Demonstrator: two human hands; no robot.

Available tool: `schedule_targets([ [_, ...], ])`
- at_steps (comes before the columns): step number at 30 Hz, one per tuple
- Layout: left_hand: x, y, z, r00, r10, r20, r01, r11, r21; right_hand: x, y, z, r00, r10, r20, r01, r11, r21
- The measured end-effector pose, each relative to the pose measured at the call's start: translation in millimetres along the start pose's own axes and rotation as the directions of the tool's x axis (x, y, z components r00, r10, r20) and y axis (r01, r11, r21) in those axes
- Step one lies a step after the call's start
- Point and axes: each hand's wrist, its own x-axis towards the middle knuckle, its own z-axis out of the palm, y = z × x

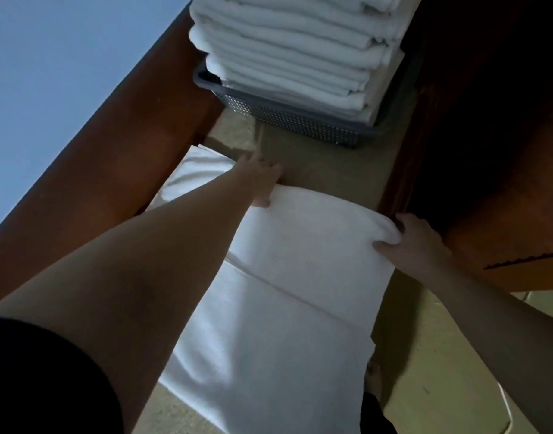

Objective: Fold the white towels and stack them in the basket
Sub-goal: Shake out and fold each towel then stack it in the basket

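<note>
A white towel (287, 277) lies spread over the olive surface in front of me, its far part doubled over so a fold line crosses the middle. My left hand (259, 180) grips the far left corner of the folded part. My right hand (416, 242) pinches the far right corner, where the cloth bunches between thumb and fingers. Beyond the towel stands a grey perforated basket (300, 120) holding a tall stack of folded white towels (294, 54) that rises well above its rim.
A reddish-brown wooden rail (112, 151) runs along the left, and dark brown wooden furniture (488, 136) closes in on the right. A strip of bare olive surface (325, 167) separates the towel from the basket. A thin white cord (506, 411) lies at the lower right.
</note>
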Motion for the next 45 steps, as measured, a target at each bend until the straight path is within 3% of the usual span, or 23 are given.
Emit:
schedule_targets([
  [4, -10.6, -12.1, -13.2, 0.989, 0.024, 0.148, -0.034, 0.998, 0.062, -3.7, 1.8, -15.8, 0.995, -0.078, 0.057, 0.087, 0.981, -0.175],
  [8, -51.0, -31.1, -5.3, 0.96, 0.11, 0.257, -0.154, 0.976, 0.154, -33.8, -0.5, -34.8, 0.896, -0.431, 0.107, 0.442, 0.842, -0.311],
  [12, -108.0, -82.4, 17.2, 0.974, 0.137, 0.183, -0.181, 0.95, 0.254, -97.8, 2.6, -39.6, 0.858, -0.441, 0.265, 0.509, 0.8, -0.316],
  [16, -170.6, -128.8, 37.5, 0.994, 0.091, 0.055, -0.105, 0.934, 0.343, -164.0, 15.3, -38.4, 0.857, -0.4, 0.325, 0.49, 0.827, -0.275],
  [19, -215.6, -147.1, 54.2, 0.976, 0.117, -0.186, -0.041, 0.929, 0.367, -200.2, 18.0, -34.1, 0.853, -0.414, 0.316, 0.489, 0.846, -0.211],
  [22, -255.0, -153.8, 69.1, 0.908, 0.03, -0.418, 0.083, 0.965, 0.248, -229.6, 19.5, -29.3, 0.838, -0.434, 0.331, 0.514, 0.832, -0.211],
  [24, -286.2, -150.2, 83.0, 0.873, -0.058, -0.485, 0.153, 0.975, 0.158, -244.8, 29.1, -19.0, 0.81, -0.529, 0.252, 0.576, 0.798, -0.179],
  [25, -301.4, -146.7, 93.8, 0.877, -0.128, -0.464, 0.201, 0.973, 0.112, -253.5, 36.2, -11.8, 0.794, -0.564, 0.226, 0.598, 0.792, -0.125],
  [27, -329.2, -129.5, 115.3, 0.912, -0.297, -0.283, 0.331, 0.94, 0.084, -264.9, 53.7, 7.4, 0.772, -0.574, 0.272, 0.607, 0.793, -0.05],
  [29, -346.7, -101.9, 139.3, 0.864, -0.491, -0.106, 0.493, 0.87, -0.012, -268.7, 68.6, 26.4, 0.776, -0.533, 0.338, 0.566, 0.825, 0.001],
  [30, -350.3, -84.3, 148.9, 0.805, -0.592, -0.042, 0.575, 0.796, -0.19, -268.6, 78.3, 37.1, 0.782, -0.528, 0.331, 0.558, 0.83, 0.004],
  [32, -346.8, -54.7, 165.4, 0.667, -0.742, 0.075, 0.633, 0.51, -0.582, -268.6, 84.7, 49.9, 0.782, -0.465, 0.415, 0.492, 0.869, 0.048],
  [33, -341.4, -43.5, 171.5, 0.613, -0.776, 0.149, 0.626, 0.361, -0.691, -269.6, 85.4, 53.5, 0.785, -0.43, 0.446, 0.451, 0.89, 0.066],
  [36, -325.0, -27.3, 182.8, 0.453, -0.825, 0.337, 0.55, -0.039, -0.834, -276.4, 82.9, 54.9, 0.841, -0.284, 0.46, 0.212, 0.956, 0.203],
  [38, -319.3, -21.7, 184.0, 0.387, -0.806, 0.447, 0.371, -0.308, -0.876, -281.2, 82.5, 53.0, 0.864, -0.19, 0.465, 0.063, 0.959, 0.276],
  [39, -315.4, -21.2, 184.7, 0.393, -0.764, 0.513, 0.238, -0.454, -0.859, -282.1, 82.7, 52.3, 0.871, -0.175, 0.458, 0.05, 0.961, 0.273],
  [41, -309.8, -22.1, 188.6, 0.496, -0.614, 0.614, -0.028, -0.718, -0.696, -283.3, 85.3, 53.0, 0.881, -0.184, 0.435, 0.08, 0.966, 0.246],
  [43, -308.1, -24.1, 186.0, 0.57, -0.51, 0.644, -0.162, -0.838, -0.521, -287.9, 84.8, 54.3, 0.892, -0.212, 0.398, 0.132, 0.967, 0.22],
  [45, -305.4, -29.3, 186.5, 0.534, -0.522, 0.665, -0.265, -0.85, -0.455, -298.8, 82.2, 54.8, 0.9, -0.279, 0.336, 0.204, 0.949, 0.241],
])
